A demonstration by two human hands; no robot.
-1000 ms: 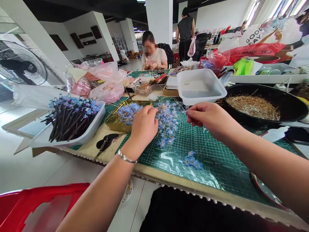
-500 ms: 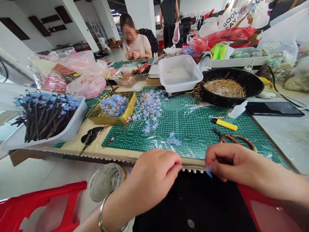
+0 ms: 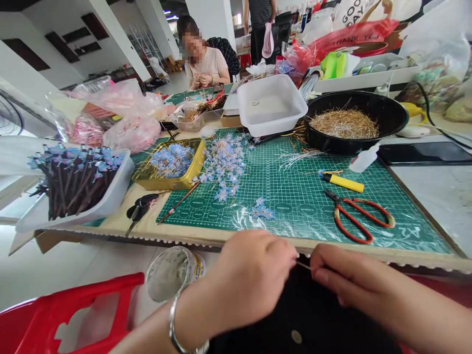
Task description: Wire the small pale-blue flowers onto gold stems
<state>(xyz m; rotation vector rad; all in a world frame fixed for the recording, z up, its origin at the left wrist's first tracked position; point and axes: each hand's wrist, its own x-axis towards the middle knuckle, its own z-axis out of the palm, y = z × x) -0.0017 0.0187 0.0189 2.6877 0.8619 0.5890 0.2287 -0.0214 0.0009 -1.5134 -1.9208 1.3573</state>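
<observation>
One thin wire (image 3: 304, 265) between left hand (image 3: 254, 275) and right hand (image 3: 357, 278), pinched by fingers (image 3: 326, 278) of both, near green mat (image 3: 287, 182).

One thin, pale wire (image 3: 304, 265) spans the short gap between the left hand (image 3: 256, 280) and right hand (image 3: 356, 285). Exposed section: nearly straight, inclined slightly downward toward the right hand. Both ends are hidden from here.

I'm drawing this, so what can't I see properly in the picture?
All in the head view:
- Thin strand: its ends are hidden by the left hand and right hand.
- Standing person: head cut off by the top edge.
- Fan: partly cut off by the left edge.
- Seated person: whatever they handle is too small to tell.
</observation>
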